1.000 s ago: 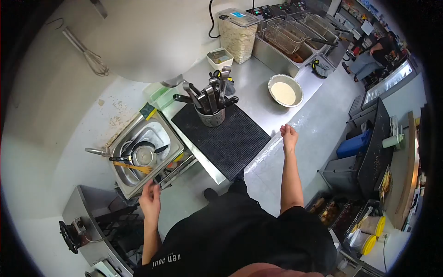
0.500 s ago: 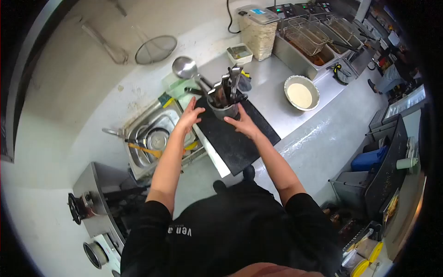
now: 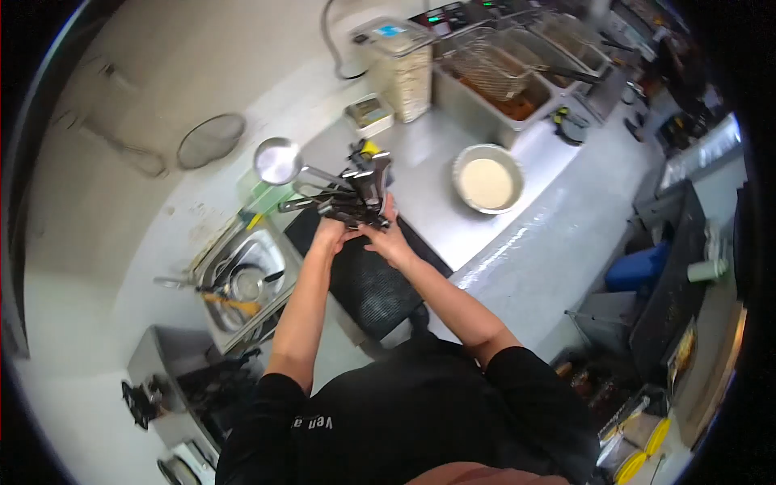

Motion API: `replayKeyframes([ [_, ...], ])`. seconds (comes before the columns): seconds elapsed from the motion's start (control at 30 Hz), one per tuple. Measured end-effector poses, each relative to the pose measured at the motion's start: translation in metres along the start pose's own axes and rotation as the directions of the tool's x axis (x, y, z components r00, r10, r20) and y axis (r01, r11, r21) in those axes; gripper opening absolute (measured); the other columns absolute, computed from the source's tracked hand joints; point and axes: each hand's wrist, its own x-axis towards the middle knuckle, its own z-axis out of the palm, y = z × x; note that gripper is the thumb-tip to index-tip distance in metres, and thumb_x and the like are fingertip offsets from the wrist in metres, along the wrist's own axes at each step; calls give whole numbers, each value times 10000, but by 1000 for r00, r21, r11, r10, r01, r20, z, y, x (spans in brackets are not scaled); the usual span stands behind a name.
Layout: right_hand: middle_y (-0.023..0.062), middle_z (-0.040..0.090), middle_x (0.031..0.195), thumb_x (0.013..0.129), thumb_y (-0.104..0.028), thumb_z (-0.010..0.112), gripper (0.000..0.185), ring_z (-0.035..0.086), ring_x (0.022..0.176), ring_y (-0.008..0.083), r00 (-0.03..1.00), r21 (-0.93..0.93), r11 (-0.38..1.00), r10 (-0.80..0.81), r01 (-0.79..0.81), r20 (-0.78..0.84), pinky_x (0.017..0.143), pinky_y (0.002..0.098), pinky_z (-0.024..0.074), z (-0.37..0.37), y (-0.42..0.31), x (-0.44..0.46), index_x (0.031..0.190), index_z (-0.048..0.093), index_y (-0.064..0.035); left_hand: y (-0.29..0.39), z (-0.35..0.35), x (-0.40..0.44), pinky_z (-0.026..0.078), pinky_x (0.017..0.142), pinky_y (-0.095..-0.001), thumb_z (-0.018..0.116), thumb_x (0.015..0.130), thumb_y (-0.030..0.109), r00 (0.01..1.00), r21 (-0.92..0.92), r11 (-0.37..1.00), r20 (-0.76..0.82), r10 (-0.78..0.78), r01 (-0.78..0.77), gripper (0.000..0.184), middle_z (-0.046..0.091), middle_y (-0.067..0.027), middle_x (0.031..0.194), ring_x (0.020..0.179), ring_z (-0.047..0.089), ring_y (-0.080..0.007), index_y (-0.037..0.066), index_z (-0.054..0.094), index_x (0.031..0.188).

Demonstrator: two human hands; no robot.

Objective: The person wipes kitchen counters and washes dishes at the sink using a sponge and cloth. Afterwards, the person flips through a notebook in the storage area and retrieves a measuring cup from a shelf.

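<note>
Near the utensils, a bowl

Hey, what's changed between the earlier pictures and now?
The left hand and right hand, first apart, moved forward and inward, now gripping the utensils; their holder is hidden, so any lift is unclear. The bowl stays on the counter; the fryer basket hasn't moved.
</note>
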Motion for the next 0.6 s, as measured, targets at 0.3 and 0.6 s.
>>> replayKeyframes([
  [0.3, 115, 534, 1207, 895, -77, 537, 524, 586, 948, 186, 991, 309, 948, 103, -70, -89, 767, 385, 531, -98, -47, 55, 1341, 263, -105, 27, 105, 113, 599, 540, -366, 396, 922, 59, 994, 156, 987, 107, 14, -31, 236, 657, -118, 911, 687, 675, -256, 74, 538, 1110],
  [0.6, 149, 265, 1474, 958, -180, 516, 833, 539, 1043, 243, 914, 387, 915, 56, 114, -401, 691, 347, 546, -130, -77, 117, 1494, -120, -161, 31, 136, 163, 489, 875, -379, 497, 946, 147, 917, 26, 978, 353, 184, -206, 637, 500, -97, 1306, 1115, 529, -209, 174, 194, 1505],
])
